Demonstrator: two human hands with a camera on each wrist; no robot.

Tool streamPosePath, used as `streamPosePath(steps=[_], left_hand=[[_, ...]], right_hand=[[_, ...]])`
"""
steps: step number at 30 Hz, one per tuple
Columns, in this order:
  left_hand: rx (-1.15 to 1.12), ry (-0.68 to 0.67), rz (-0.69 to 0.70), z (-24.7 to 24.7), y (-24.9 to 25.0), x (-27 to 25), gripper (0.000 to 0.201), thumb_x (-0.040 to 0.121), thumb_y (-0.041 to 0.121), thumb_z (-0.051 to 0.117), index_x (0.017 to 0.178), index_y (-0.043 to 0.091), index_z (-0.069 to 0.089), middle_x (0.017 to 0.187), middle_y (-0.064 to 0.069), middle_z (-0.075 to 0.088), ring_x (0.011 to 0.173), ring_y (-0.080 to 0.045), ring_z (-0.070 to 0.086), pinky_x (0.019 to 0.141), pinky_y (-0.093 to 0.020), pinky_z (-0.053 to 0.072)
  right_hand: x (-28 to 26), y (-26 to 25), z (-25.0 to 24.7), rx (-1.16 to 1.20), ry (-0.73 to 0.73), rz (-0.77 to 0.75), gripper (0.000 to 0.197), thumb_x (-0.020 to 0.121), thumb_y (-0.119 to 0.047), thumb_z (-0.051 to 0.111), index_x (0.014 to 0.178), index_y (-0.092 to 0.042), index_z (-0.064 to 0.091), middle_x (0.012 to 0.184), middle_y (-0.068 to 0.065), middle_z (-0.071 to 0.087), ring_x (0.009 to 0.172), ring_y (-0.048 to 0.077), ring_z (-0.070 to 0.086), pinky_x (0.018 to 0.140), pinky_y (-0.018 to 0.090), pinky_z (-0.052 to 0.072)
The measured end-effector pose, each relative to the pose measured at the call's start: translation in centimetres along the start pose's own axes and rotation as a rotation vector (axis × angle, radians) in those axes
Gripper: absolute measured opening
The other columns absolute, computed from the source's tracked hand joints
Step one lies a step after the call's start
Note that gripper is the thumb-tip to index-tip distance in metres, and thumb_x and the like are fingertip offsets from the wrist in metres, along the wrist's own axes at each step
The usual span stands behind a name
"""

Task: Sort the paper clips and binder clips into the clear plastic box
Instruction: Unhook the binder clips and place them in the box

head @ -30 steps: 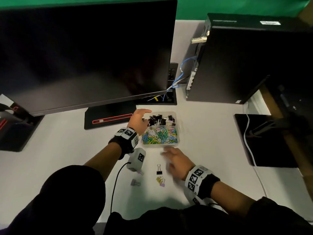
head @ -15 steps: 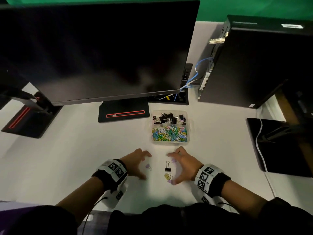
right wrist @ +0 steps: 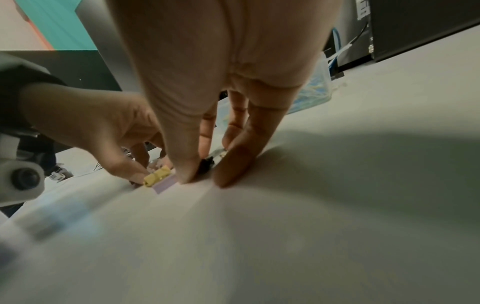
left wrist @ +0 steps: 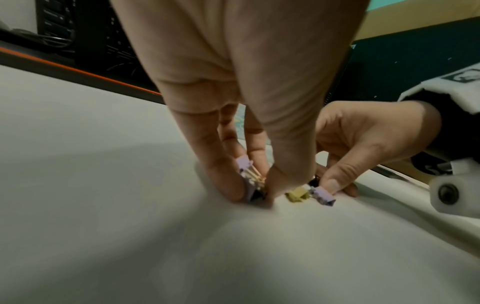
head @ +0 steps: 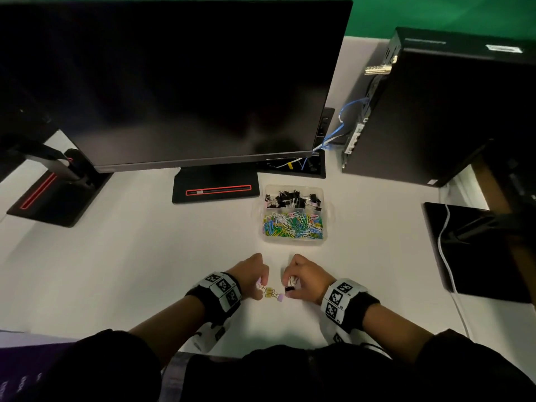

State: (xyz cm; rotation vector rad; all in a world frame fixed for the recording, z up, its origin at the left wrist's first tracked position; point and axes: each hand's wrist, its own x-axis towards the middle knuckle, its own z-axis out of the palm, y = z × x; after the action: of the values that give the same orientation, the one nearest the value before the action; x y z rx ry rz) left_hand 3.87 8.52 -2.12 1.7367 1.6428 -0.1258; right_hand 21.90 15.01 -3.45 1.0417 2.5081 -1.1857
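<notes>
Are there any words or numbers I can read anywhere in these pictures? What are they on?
None can be read.
White label on the computer tower: too small and blurred.
Faint line of print on the tower's top edge: too blurred.
Wristbands: black-and-white square marker patterns; the tiny print beside them is too small.
Monitor: dark, no text.

The left hand [left wrist: 233, 92] covers most of the lilac binder clip [left wrist: 245, 170] between its fingertips, and a dark piece beneath it cannot be identified. The right hand [right wrist: 221, 82] hides all but a sliver of the black binder clip [right wrist: 206, 163]. Motion blur smears the worktop [right wrist: 337, 226] near the bottom left corner. The clear plastic box [right wrist: 315, 90] shows only partly behind the right hand's fingers.
</notes>
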Motion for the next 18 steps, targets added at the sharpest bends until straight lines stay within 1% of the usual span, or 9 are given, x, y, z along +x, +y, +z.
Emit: streamPosePath(steps=[2,4,6,7,9,12,14,16,18], left_hand=[[0.045,0.004,-0.015,0.2,0.3,0.1,0.029,0.073,0.01,0.069,0.1,0.003,0.059,0.104,-0.006,0.035,0.08,-0.023,0.044,0.069,-0.025,0.033],[0.11,-0.002,-0.034,0.3,0.7,0.2,0.029,0.074,0.012,0.069,0.099,0.002,0.059,0.114,-0.012,0.041,0.077,-0.023,0.043,0.069,-0.027,0.035],[0.152,0.004,-0.051,0.1,1.0,0.3,0.029,0.075,0.015,0.068,0.099,0.002,0.06,0.118,-0.013,0.043,0.08,-0.028,0.049,0.072,-0.031,0.04],[0.153,0.014,-0.055,0.0,1.0,0.5,0.029,0.075,0.016,0.067,0.099,0.002,0.059,0.117,-0.014,0.046,0.087,-0.031,0.053,0.075,-0.032,0.041],[0.124,0.039,-0.064,-0.4,0.9,0.8,0.03,0.076,0.016,0.065,0.102,0.003,0.056,0.114,-0.014,0.052,0.099,-0.032,0.054,0.078,-0.033,0.041],[-0.002,0.073,-0.101,-0.8,0.7,1.1,0.033,0.078,0.014,0.06,0.108,0.004,0.05,0.095,-0.009,0.058,0.101,-0.03,0.056,0.074,-0.028,0.037],[-0.107,0.084,-0.142,-1.0,0.6,1.0,0.034,0.08,0.013,0.056,0.112,0.006,0.049,0.093,-0.009,0.061,0.096,-0.027,0.058,0.074,-0.027,0.038],[-0.179,0.065,-0.151,-1.2,0.8,0.7,0.029,0.083,0.013,0.051,0.112,0.009,0.051,0.095,-0.009,0.063,0.085,-0.021,0.055,0.074,-0.027,0.041],[-0.205,0.055,-0.142,-1.3,1.0,0.4,0.018,0.088,0.012,0.043,0.1,0.013,0.056,0.089,-0.01,0.061,0.075,-0.018,0.051,0.076,-0.03,0.047]], right_hand=[[0.0,-0.3,-0.1,-0.021,0.01,0.036,0.022,0.07,-0.015,0.07,0.091,-0.013,0.063,0.095,-0.002,0.039,0.084,0.015,0.046,0.075,0.023,0.037],[0.0,-0.5,-0.2,-0.058,0.025,0.07,0.02,0.068,-0.015,0.068,0.086,-0.014,0.061,0.092,-0.002,0.04,0.08,0.016,0.046,0.071,0.023,0.037],[-0.2,-0.7,-0.4,-0.083,0.044,0.086,0.015,0.067,-0.014,0.066,0.079,-0.017,0.057,0.09,-0.002,0.04,0.076,0.018,0.046,0.068,0.024,0.036],[-0.2,-0.7,-0.5,-0.092,0.051,0.094,0.014,0.067,-0.014,0.064,0.075,-0.019,0.054,0.089,-0.002,0.039,0.074,0.019,0.046,0.066,0.024,0.036],[-0.4,-0.7,-0.6,-0.114,0.065,0.119,0.014,0.067,-0.013,0.062,0.07,-0.02,0.05,0.087,-0.001,0.039,0.071,0.021,0.046,0.064,0.025,0.037],[-0.4,-0.4,-0.7,-0.113,0.091,0.158,0.017,0.067,-0.015,0.062,0.063,-0.02,0.046,0.085,-0.001,0.041,0.07,0.021,0.047,0.056,0.024,0.034],[-0.3,-0.1,-0.7,-0.092,0.106,0.178,0.021,0.067,-0.013,0.061,0.062,-0.022,0.043,0.085,-0.001,0.043,0.07,0.02,0.046,0.052,0.02,0.03],[-0.3,0.1,-0.9,-0.089,0.122,0.198,0.02,0.066,-0.014,0.062,0.07,-0.021,0.044,0.085,-0.001,0.045,0.071,0.02,0.047,0.052,0.02,0.029],[-0.3,0.2,-1.2,-0.089,0.126,0.219,0.02,0.066,-0.016,0.061,0.075,-0.02,0.044,0.084,-0.002,0.047,0.073,0.019,0.047,0.058,0.024,0.033]])
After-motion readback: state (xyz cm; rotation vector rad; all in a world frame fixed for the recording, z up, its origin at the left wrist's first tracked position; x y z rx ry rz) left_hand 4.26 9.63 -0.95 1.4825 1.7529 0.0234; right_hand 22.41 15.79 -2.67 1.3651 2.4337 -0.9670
